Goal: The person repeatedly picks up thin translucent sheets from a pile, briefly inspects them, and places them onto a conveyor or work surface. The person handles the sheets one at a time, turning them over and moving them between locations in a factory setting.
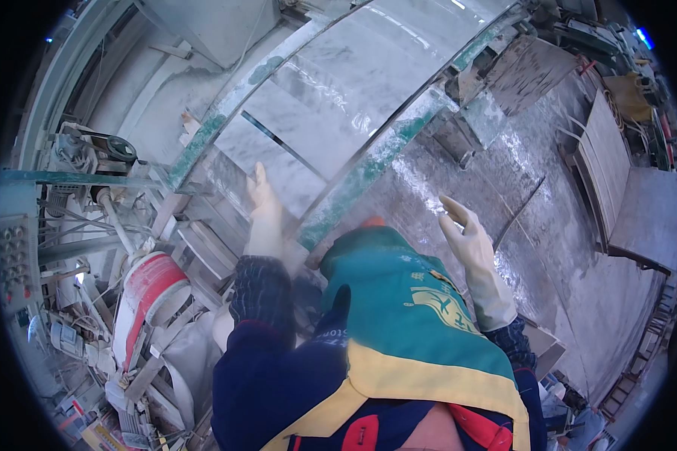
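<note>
Red-and-white drum (149, 297), grey control box (13, 255), stacked slabs (630, 188)

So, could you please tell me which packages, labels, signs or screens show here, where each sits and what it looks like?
Apron print: on the green apron at the person's chest, a pale yellow emblem with small lettering.
Control panel: far left edge, a grey box with rows of round buttons.
Drum: lower left among machine parts, a red and white cylinder, tilted.
Printed pack: bottom left in the clutter, yellow and red, too small to tell more.
No screens show.
</note>
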Demonstrator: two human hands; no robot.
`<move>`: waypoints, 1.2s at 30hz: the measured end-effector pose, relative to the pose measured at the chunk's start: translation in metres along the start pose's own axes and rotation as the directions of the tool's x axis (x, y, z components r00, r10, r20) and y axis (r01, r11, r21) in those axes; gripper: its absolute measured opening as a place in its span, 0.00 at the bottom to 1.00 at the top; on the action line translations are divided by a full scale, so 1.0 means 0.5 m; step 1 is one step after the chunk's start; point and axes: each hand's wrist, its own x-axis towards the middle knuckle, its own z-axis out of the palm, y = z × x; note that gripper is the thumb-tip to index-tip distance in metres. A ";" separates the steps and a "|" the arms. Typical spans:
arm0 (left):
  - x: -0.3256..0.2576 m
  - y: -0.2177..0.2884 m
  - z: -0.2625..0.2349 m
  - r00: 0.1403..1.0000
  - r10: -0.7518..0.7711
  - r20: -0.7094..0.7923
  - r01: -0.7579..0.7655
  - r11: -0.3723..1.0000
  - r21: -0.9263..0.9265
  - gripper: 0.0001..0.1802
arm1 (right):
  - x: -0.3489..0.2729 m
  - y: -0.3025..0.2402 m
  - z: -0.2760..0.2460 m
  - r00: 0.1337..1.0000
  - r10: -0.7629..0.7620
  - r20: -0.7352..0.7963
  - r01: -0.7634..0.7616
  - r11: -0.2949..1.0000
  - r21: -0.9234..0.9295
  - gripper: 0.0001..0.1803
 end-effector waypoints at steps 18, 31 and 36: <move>-0.017 0.031 0.060 0.993 -0.069 -0.093 0.067 0.997 -0.030 0.43 | 0.006 0.085 0.012 0.994 0.109 0.001 -0.109 0.993 0.050 0.25; -0.011 0.041 0.058 0.994 -0.068 -0.088 0.081 0.986 0.143 0.48 | -0.017 0.084 0.026 0.992 0.116 0.053 -0.117 0.993 0.028 0.23; -0.017 0.038 0.066 0.997 -0.020 -0.069 0.027 0.996 0.089 0.48 | 0.020 0.050 0.040 0.992 0.033 0.119 -0.023 0.997 -0.079 0.22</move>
